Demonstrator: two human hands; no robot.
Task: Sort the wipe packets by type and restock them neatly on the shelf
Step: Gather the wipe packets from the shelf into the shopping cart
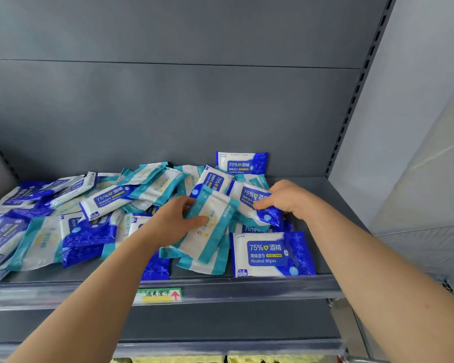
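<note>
Shelf (247,288): grey, carrying the lot.
Pile (102,205): blue and teal packets jumbled, left to middle.
Left hand (173,221): my thumb on top, fingers curled round a teal packet (210,231), mid-heap.
Right hand (288,200): my fingers bent, pinching a blue packet (254,203) just beside it.

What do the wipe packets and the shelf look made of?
Teal packet and blue packet: soft plastic film, faint sheen; both crease where the left hand and right hand grip them. Shelf: apparently grey painted metal, matte; slotted upright.
</note>
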